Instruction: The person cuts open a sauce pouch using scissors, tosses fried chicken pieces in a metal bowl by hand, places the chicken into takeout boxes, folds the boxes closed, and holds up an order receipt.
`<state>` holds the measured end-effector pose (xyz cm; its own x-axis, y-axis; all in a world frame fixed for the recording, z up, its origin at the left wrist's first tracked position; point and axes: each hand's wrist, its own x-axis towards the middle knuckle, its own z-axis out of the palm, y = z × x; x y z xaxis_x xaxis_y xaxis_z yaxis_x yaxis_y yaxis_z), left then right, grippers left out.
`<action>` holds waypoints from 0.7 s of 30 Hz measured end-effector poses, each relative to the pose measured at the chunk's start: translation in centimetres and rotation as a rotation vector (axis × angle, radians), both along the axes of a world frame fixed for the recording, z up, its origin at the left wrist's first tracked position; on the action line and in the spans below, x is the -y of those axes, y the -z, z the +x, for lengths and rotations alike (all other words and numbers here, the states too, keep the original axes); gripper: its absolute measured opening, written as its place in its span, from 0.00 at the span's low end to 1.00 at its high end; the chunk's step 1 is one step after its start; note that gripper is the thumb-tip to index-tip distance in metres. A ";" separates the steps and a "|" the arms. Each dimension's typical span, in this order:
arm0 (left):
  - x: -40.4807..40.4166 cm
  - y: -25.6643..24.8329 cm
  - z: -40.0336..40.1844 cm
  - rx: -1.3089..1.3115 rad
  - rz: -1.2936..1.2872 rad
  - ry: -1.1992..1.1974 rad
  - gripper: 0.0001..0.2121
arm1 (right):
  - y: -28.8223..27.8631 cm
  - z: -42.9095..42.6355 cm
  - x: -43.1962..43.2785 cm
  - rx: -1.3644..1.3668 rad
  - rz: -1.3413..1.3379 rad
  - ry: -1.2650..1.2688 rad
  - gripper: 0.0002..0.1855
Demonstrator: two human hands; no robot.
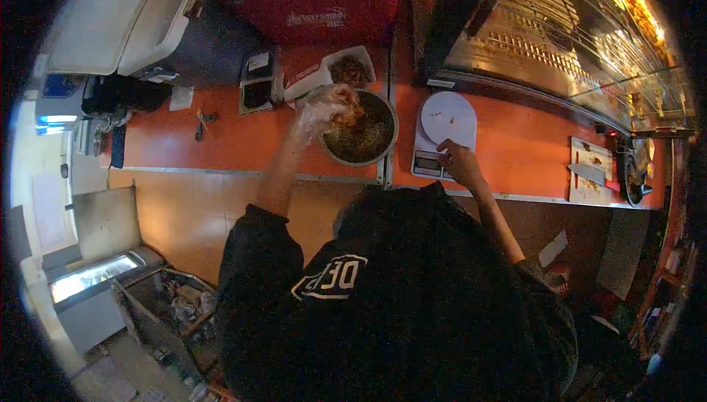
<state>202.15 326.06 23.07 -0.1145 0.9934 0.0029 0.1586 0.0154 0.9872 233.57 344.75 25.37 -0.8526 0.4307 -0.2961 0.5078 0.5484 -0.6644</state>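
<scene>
My left hand (330,104) wears a clear plastic glove and holds a clump of reddish-brown food (349,117) over the left side of a round bowl (362,162). The bowl's inside looks dark; its contents are unclear. Right behind it, a white plastic tub (371,68) contains dark reddish crumbly food (348,70). To the right of the bowl lies a white digital kitchen scale (471,145), with a few crumbs on its round plate (442,109). My bare right hand (462,164) is at the scale's front right, fingers bent near the plate's edge; whether they grip anything is unclear.
The orange counter (519,153) has a metal front edge. Far right, a knife (588,172) rests on a white cutting board (577,192) near a dark pan (632,181). A lit glass display case (530,59) and a red cooler box (331,9) stand behind.
</scene>
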 end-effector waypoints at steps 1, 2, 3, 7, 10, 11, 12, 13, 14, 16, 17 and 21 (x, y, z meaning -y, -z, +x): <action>-1.2 -2.7 1.4 0.049 -0.281 -0.230 0.15 | 0.2 0.1 -0.1 0.004 0.002 0.016 0.10; -1.8 -5.8 2.8 0.152 -0.538 -0.502 0.13 | 0.4 0.0 -0.1 0.019 0.034 0.011 0.10; -1.5 -6.4 2.9 0.152 -0.539 -0.504 0.13 | 0.5 -0.2 0.0 0.035 0.067 0.004 0.10; -0.6 -9.5 4.3 0.474 -0.207 -0.335 0.11 | 0.1 -0.4 0.0 0.063 0.065 0.020 0.10; -0.6 -10.3 4.4 0.559 -0.192 -0.393 0.10 | 0.3 -0.2 -0.2 0.020 0.037 0.004 0.10; -0.6 -10.2 4.2 0.561 -0.318 -0.450 0.09 | 0.2 -0.1 -0.2 0.023 0.039 0.014 0.10; -0.2 -9.6 3.6 0.561 -0.318 -0.456 0.09 | 0.0 -0.2 -0.2 0.024 0.040 0.017 0.10; -0.2 -8.9 2.9 0.620 -0.304 -0.454 0.09 | 0.3 0.0 -0.2 0.025 0.041 0.024 0.10; -0.6 -8.1 2.4 0.649 -0.298 -0.449 0.09 | 0.9 0.3 -0.4 0.018 0.067 0.028 0.10; -1.9 -8.2 2.7 0.464 -0.181 -0.451 0.09 | 0.7 0.2 -0.3 0.010 0.090 0.025 0.10; -2.6 -7.2 1.9 0.357 -0.126 -0.444 0.09 | 0.6 0.2 -0.2 0.023 0.083 0.038 0.10; -5.0 -2.0 -2.5 -0.865 0.189 -0.185 0.09 | -0.4 -0.5 -0.2 0.012 0.054 -0.004 0.10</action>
